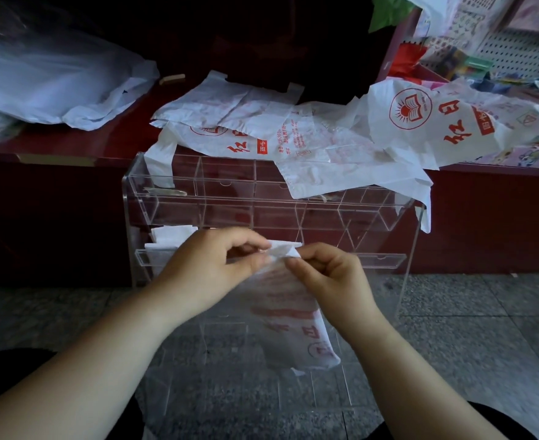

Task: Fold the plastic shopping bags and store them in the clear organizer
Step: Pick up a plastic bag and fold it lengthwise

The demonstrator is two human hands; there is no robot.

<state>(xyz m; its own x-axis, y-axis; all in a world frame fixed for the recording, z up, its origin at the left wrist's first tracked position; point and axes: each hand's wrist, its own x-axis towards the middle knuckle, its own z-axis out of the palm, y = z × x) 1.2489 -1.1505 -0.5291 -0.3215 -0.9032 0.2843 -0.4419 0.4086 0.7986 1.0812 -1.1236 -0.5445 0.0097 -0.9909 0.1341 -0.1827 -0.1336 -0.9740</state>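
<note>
Pinching the bunched top of a white shopping bag between thumb and fingertips, the left grip and the right grip sit close together, both closed on the same small fold of film. The bag hangs from them as a narrow strip with red print, its lower end loose, just in front of the clear organizer.

The film looks thin, light and limp, and probably slick. It will likely hold no crease by itself and may spring open once released. A sound hold would be across the folded edge or at its corners, with the layers pressed flat so they cannot slide apart. It should be tucked in edge first.

Behind the hands, a folded bag sits in a compartment on the organizer's left side. Further back, more loose bags lie crumpled on the red counter. One of them droops over the organizer's top rim. Grey stone floor shows below.
</note>
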